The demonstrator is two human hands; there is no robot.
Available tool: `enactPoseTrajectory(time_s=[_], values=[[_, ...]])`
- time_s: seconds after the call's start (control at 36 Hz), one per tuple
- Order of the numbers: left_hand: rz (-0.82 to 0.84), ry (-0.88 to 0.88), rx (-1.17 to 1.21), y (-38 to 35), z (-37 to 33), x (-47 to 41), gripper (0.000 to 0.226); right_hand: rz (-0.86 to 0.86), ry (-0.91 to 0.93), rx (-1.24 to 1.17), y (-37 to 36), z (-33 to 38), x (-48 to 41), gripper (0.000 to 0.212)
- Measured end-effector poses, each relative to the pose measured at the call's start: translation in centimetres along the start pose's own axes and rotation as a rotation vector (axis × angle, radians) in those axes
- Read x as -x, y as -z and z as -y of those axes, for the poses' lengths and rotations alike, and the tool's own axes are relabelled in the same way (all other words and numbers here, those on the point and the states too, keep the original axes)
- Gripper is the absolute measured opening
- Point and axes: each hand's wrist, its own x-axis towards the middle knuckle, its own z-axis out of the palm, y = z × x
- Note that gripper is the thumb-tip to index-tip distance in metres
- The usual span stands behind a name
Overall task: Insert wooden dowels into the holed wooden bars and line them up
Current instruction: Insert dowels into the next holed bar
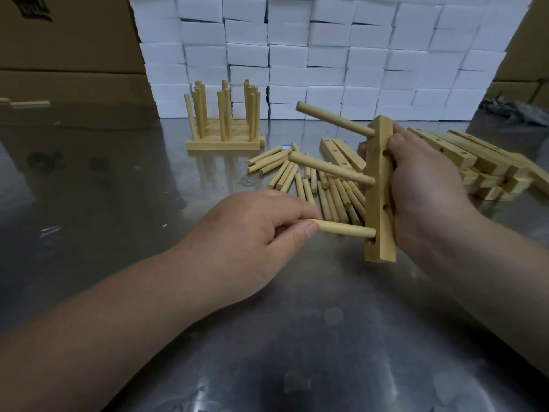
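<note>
Steel table [118, 179]: right hand [427, 188] grips upright bar [380, 188]; left hand [252, 230] pinches dowel [344, 228] at bottom hole.

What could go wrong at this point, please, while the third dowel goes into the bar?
The left hand pinches the dowel at its far end, so it may enter the bar crooked and jam. The right hand holds that bar in the air; a hard push could twist it.
</note>
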Motion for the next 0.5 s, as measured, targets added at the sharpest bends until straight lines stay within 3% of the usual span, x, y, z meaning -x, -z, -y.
enactPoseTrajectory(time_s=[0.5], values=[[0.039,-0.046,-0.021,0.31,-0.23,0.11,0.022,-0.049,0.031,0.041,0.14,0.54,0.16,0.030]])
